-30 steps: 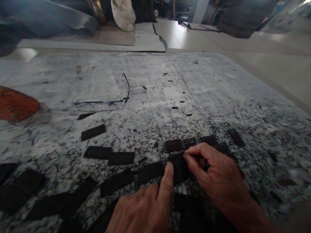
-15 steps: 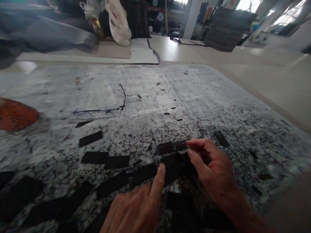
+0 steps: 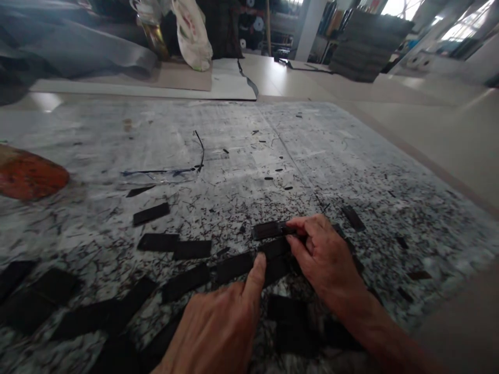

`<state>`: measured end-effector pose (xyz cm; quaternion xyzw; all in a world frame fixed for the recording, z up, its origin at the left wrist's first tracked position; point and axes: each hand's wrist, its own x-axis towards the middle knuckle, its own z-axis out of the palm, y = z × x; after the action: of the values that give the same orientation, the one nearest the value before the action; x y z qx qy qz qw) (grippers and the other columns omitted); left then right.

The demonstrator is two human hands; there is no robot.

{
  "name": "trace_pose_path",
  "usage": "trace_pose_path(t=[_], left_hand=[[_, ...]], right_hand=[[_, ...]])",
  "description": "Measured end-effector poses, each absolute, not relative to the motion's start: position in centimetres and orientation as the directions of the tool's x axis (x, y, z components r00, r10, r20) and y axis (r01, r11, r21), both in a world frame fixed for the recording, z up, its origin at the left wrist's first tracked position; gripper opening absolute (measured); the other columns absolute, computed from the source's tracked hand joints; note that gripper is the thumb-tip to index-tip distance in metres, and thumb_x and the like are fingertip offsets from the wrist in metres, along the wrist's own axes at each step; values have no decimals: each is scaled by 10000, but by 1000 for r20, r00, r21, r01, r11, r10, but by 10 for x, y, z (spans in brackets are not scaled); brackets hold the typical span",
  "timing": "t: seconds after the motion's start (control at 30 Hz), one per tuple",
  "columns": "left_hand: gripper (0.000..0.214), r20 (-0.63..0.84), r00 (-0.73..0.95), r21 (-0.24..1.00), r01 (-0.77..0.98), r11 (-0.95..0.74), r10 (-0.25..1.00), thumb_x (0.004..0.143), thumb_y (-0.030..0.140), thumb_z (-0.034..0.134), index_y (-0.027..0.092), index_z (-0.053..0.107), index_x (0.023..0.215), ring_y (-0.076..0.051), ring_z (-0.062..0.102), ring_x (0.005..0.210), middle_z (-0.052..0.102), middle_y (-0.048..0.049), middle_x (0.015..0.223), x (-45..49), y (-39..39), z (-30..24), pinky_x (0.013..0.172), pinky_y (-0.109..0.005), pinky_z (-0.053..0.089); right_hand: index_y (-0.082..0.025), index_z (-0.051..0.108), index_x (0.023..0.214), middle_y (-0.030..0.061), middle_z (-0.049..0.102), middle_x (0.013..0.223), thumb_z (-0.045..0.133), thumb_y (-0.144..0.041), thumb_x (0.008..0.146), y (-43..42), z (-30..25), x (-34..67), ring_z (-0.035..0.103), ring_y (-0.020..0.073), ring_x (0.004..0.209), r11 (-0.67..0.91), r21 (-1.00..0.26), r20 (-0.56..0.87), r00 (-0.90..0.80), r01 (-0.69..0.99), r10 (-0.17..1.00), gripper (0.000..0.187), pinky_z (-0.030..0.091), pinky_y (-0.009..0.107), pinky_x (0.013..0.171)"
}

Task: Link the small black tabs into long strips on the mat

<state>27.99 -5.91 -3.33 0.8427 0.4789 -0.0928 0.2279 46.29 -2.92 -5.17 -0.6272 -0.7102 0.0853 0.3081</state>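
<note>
Thumb and forefinger of the right hand [image 3: 325, 254] made a narrow grip at the upper dark row [image 3: 266, 230], near where its leftmost piece met the next; whether they had closed on an edge or merely touched it, I could not tell. On the left hand [image 3: 224, 317], the forefinger was stretched out, its tip resting on the lower dark row [image 3: 235, 267]; the other fingers curled under, and anything beneath the palm was hidden. Both rows lay on the littered counter [image 3: 234, 119].

Compared with half a second earlier, the right fingertips had moved leftward along the upper row, while the left forefinger had kept its place. For the work in hand, I judged this a shift of the fine handling towards that leftmost piece, with the left hand as an anchor.

Left of the right hand, two upper-row pieces showed, the second partly covered by fingertips. Three lower-row pieces could be made out. Beyond them lay one single rectangle [image 3: 151, 214] and one end-to-end pair [image 3: 158, 242]; one slanted rectangle [image 3: 353, 218] lay past the right hand. The foreground offcuts [image 3: 83, 318] overlapped too darkly to count. One orange object [image 3: 33, 175] sat at the left edge; farther back were one white bag [image 3: 193, 36], one bottle [image 3: 156, 40] and one dark stack [image 3: 368, 47].
</note>
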Motion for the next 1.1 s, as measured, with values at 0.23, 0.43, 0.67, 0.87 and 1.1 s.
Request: trace_pose_path(t=[0.23, 0.43, 0.67, 0.87, 1.1], left_hand=[[576, -405, 458, 268, 887, -376, 792, 834, 106, 248, 218, 217, 1398, -253, 658, 681, 689, -45, 787, 281, -57, -24, 616, -379, 504], [446, -327, 396, 337, 897, -285, 858, 874, 168, 307, 229, 388, 1308, -259, 660, 705, 683, -44, 752, 282, -52, -23, 641, -379, 493], [438, -227, 476, 319, 861, -397, 850, 860, 124, 311, 218, 414, 1275, -194, 658, 763, 684, -55, 885, 283, -69, -22, 705, -297, 512], [544, -271, 564, 168, 826, -538, 780, 837, 61, 326, 230, 297, 1354, -185, 647, 675, 670, -29, 813, 304, -68, -9, 595, -271, 499], [497, -237, 580, 125, 813, -568, 779, 877, 113, 325, 240, 302, 1358, -192, 638, 640, 658, -4, 768, 319, -54, -16, 543, -268, 458]], right_hand=[[-170, 590, 967, 40, 552, 850, 502, -186, 814, -36, -49, 471, 533, 149, 700, 151, -704, 292, 89, 694, 952, 178, 438, 272, 626], [-192, 563, 959, -32, 515, 635, 465, -326, 863, -39, -51, 480, 481, 109, 524, 23, -937, 120, 261, 349, 958, 191, 395, 235, 509], [-173, 564, 930, -68, 444, 514, 472, -345, 853, -41, -49, 478, 459, 104, 470, 66, -970, 131, 273, 235, 953, 210, 370, 216, 466], [-162, 564, 929, -53, 478, 536, 453, -337, 843, -42, -43, 478, 451, 107, 460, 66, -955, 132, 217, 290, 967, 224, 367, 222, 459], [-171, 592, 901, -44, 489, 543, 455, -304, 830, -40, -45, 479, 473, 117, 490, 91, -931, 167, 191, 354, 967, 203, 385, 229, 489]])
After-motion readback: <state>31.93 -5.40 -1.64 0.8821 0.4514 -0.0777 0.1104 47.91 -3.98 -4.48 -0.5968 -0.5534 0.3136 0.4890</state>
